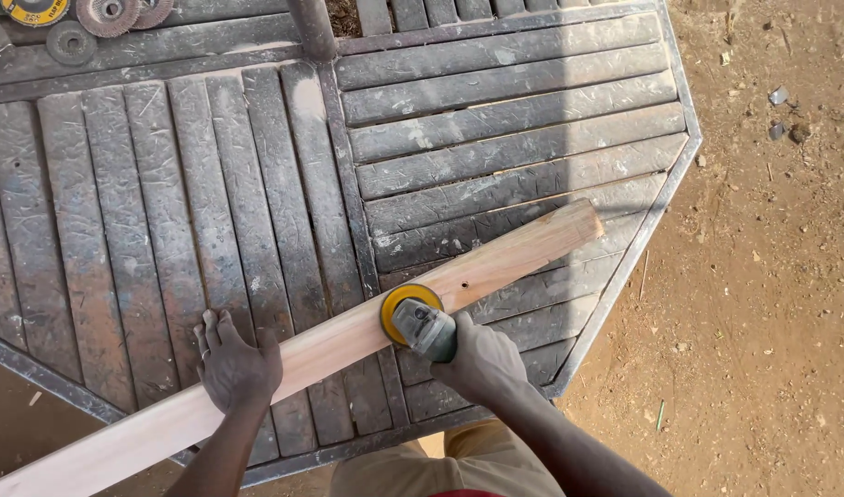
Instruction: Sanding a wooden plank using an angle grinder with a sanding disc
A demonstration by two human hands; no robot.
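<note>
While splayed on plank (348, 336) — left fingers (221, 324)

Plank (348, 336) diagonal on slatted table (495, 110); sander (417, 317) atop plank; discs (72, 18) at table's far-left corner.

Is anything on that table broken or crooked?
The table top is badly scratched and scuffed. The wooden plank lies slantwise, overhanging the lower left edge, pressed by the left hand. The right hand holds a grinder on it.

The single head camera is looking almost straight down from close above the slatted metal table (495, 120), which is filling most of the frame; bare ground is showing right of the table, its far edge probably cropped.
</note>
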